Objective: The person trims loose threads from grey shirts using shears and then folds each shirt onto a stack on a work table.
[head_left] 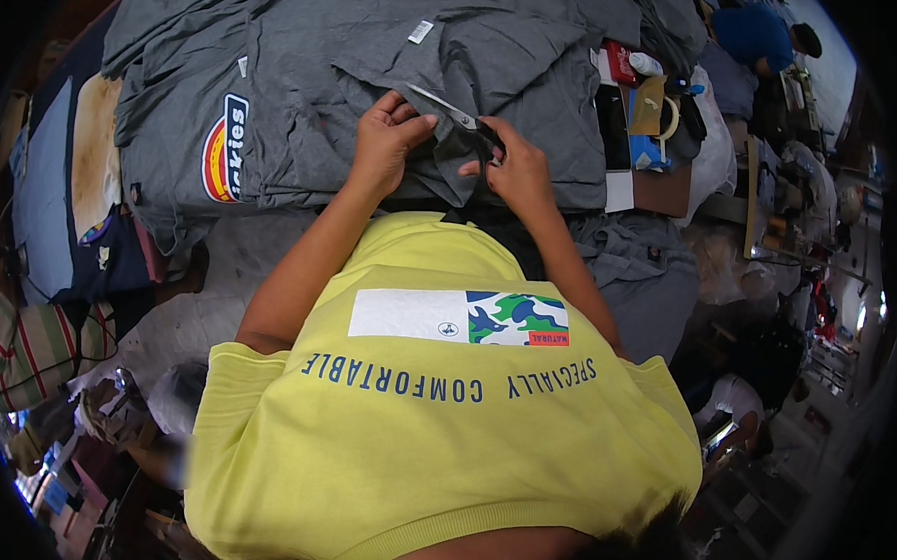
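Head view: my R hand grips the scissors on my side of the white label; my L hand, nearer me and left of that label, pinches the grey garment, edge or thread can't tell. Garment lies under/around label. Step, I judge: trimming; next move req. taut cloth, L fingers clear of blades.

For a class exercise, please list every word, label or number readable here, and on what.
I'll place wording without copying it:
Yellow shirt: blue lettering, upside down; small round sign; lettered red patch.
Emblem on grey cloth: bold lettering beside red-yellow arcs.
White labels on that cloth: too small to read.
Red pack: any print too small to read.
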The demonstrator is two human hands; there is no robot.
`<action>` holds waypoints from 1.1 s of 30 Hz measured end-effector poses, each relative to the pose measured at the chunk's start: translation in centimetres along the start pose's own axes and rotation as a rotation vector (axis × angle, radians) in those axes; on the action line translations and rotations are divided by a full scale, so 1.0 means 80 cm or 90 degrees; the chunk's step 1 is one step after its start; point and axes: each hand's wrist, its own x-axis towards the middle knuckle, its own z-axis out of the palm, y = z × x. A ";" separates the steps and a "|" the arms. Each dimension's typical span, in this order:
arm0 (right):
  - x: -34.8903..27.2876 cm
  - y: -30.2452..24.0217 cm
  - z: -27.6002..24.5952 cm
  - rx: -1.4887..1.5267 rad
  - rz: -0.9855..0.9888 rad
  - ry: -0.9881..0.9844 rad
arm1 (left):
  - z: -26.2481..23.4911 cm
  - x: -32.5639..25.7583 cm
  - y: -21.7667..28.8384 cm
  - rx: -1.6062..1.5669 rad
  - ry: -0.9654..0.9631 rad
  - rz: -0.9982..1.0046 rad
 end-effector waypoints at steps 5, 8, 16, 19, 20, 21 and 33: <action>0.012 -0.026 -0.007 -0.021 0.063 -0.055 | 0.002 -0.003 -0.002 0.008 -0.008 0.011; 0.015 -0.030 -0.009 -0.015 0.087 -0.084 | 0.003 -0.005 -0.002 0.009 -0.011 0.014; 0.004 0.006 0.005 0.065 0.060 -0.059 | -0.003 -0.003 -0.006 0.000 0.000 -0.020; -0.001 0.026 0.015 0.137 0.054 -0.019 | -0.019 0.010 0.003 -0.093 0.020 -0.128; 0.000 0.025 0.015 0.168 0.053 -0.001 | -0.021 0.012 0.009 -0.142 0.017 -0.157; 0.000 0.025 0.011 0.207 0.084 0.002 | -0.024 0.014 0.013 -0.191 0.014 -0.186; -0.028 0.080 -0.019 0.286 0.218 0.134 | -0.019 0.021 0.021 -0.045 0.036 0.003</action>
